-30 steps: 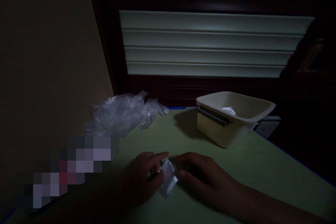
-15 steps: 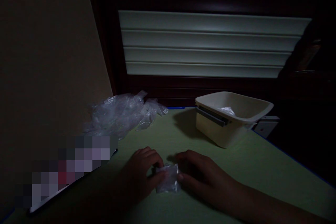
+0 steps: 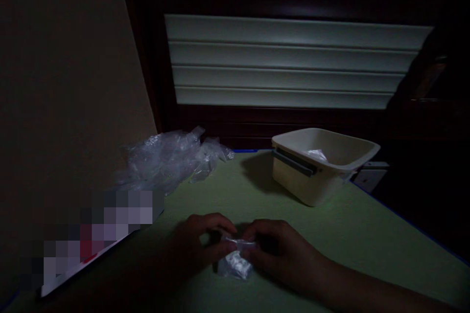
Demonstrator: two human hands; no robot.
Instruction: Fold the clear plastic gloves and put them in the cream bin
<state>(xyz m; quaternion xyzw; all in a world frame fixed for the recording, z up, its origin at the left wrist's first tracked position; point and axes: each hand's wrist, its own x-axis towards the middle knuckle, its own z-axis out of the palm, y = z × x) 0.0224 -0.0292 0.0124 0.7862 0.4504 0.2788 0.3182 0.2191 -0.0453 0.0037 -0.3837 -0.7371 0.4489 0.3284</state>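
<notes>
A small clear plastic bag (image 3: 238,265) is low over the green table, near its front. Its upper edge is pinched between thumb and fingers of my left hand (image 3: 205,242) on one side. On the other side my right hand (image 3: 277,244) grips the same edge, fingertips close to those of the left. The bag's lower part hangs toward me, crinkled and shiny. Dim light hides whether anything lies inside it.
A heap of clear plastic bags (image 3: 165,159) lies at the table's back left. A cream plastic bin (image 3: 293,178) with a grey handle stands at the back right, shiny plastic inside. A blurred-out flat item (image 3: 99,239) lies at left on the green table (image 3: 220,195).
My right hand has moved left and closed on the bag's upper edge. The fingers of my left hand have shifted along that edge, and the bag now looks tilted and creased.
</notes>
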